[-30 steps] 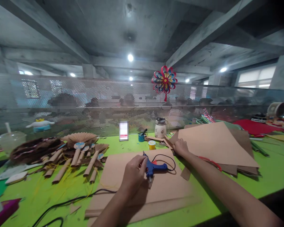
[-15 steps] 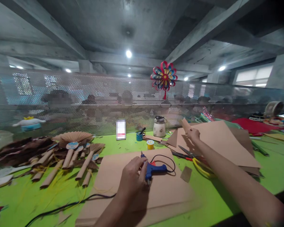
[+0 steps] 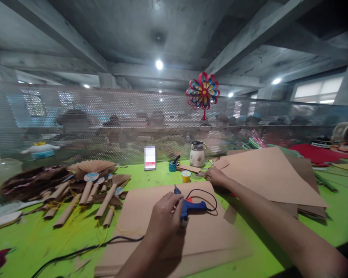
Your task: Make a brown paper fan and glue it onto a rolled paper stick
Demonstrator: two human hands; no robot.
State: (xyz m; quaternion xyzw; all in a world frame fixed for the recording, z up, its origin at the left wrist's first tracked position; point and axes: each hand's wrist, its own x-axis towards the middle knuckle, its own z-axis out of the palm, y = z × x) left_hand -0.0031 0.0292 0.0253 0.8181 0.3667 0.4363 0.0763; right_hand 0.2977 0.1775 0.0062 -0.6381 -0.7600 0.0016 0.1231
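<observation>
My left hand (image 3: 166, 211) is closed around the front part of a blue glue gun (image 3: 193, 207), which lies on a sheet of brown kraft paper (image 3: 150, 227). Its handle points right, with a dark cable looping behind it. My right hand (image 3: 217, 177) reaches low over the table by the left edge of a stack of large brown paper sheets (image 3: 266, 170). Its fingers are drawn together beside a thin greyish item; what they grip is hidden. Just behind that hand a small brown paper piece (image 3: 222, 165) lies on the stack.
Several brown paper fans (image 3: 91, 170) with rolled handles and yellow strings lie at the left. Behind are a teal pot (image 3: 173, 166), a yellow tub (image 3: 186, 177), a jug-like bottle (image 3: 197, 155) and a perforated screen (image 3: 127, 116). A black cord (image 3: 75, 253) crosses the front left.
My right hand has put down the small brown paper piece onto the stack and moved left and down, covering where scissors showed. My left hand stays on the glue gun.
</observation>
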